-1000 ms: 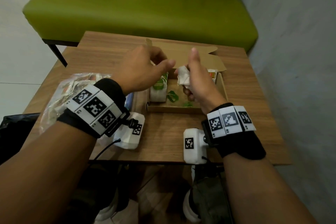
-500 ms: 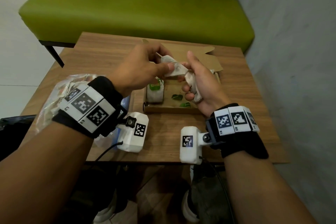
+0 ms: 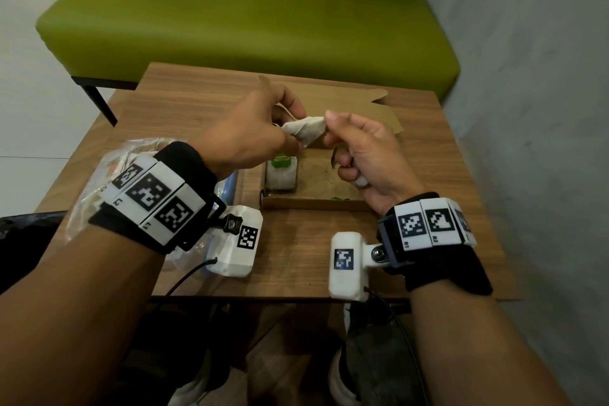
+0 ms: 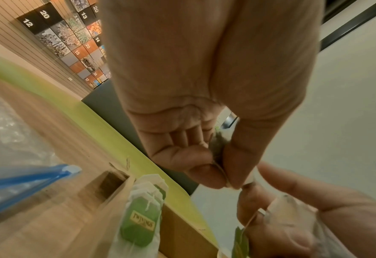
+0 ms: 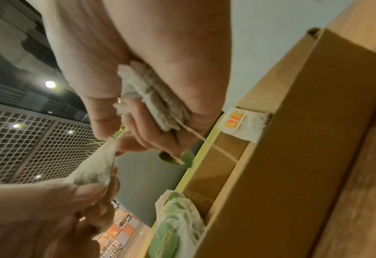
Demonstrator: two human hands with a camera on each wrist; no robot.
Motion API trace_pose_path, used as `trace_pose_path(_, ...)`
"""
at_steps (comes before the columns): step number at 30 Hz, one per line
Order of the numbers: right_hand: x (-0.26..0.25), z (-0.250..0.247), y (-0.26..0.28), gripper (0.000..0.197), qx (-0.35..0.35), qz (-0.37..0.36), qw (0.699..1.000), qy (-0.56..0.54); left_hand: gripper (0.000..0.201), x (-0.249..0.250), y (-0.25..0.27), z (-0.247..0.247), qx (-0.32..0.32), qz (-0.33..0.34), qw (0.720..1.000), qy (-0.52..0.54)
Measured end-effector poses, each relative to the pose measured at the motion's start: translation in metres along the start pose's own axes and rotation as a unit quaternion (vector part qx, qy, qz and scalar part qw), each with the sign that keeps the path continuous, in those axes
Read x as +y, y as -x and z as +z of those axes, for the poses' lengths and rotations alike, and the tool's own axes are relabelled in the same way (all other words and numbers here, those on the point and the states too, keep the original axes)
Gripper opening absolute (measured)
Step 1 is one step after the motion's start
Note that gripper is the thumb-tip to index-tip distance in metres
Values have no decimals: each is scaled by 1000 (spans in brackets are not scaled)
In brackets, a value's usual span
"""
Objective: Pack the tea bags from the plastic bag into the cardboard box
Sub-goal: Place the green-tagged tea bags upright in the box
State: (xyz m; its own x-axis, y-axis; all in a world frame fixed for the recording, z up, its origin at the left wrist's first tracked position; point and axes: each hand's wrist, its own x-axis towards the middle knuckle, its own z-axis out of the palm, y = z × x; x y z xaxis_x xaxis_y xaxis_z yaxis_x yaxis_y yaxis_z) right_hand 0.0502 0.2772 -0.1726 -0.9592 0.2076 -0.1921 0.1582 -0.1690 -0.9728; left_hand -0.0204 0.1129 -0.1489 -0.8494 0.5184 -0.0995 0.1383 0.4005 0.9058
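Above the open cardboard box [image 3: 313, 203] both hands hold one white tea bag [image 3: 304, 129]. My left hand [image 3: 257, 132] pinches its left end between thumb and fingers [image 4: 207, 174]. My right hand [image 3: 359, 148] pinches its right end and keeps more tea bags [image 5: 158, 104] curled in its palm, a string and green tag [image 5: 188, 158] dangling from them. A stack of green-tagged tea bags [image 3: 281, 171] stands upright in the box's left end [image 4: 143, 220]. An orange-tagged tea bag [image 5: 242, 124] leans at the box's far end. The clear plastic bag [image 3: 108, 168] lies left, under my left wrist.
The small wooden table [image 3: 296, 247] carries the box, whose brown lid flap [image 3: 362, 105] lies open at the back. A green bench [image 3: 247, 20] stands behind the table. A grey wall [image 3: 534, 109] runs close along the right. The plastic bag's blue zip strip [image 4: 26, 181] lies beside the box.
My left hand came over and took the free end of the tea bag that my right hand held up. The bag is now stretched between both hands over the box.
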Motion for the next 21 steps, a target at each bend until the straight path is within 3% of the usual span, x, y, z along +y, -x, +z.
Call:
trace_pose_path(7,3,5,2,10,12,-27,998,61,42,1,3,1,-20,-8,998,60)
trace_pose_path(11,-2,5,4,9,6,-74,995,64,20,-1,0,2,7,-1,998,55)
trace_pose_path(15,-1,4,3,8,10,-73,995,74,5,-1,2,3,20,13,996,84)
trace_pose_path(21,2,-1,3,15,-2,-60,995,73,5,7,7,-1,19,31,986,161)
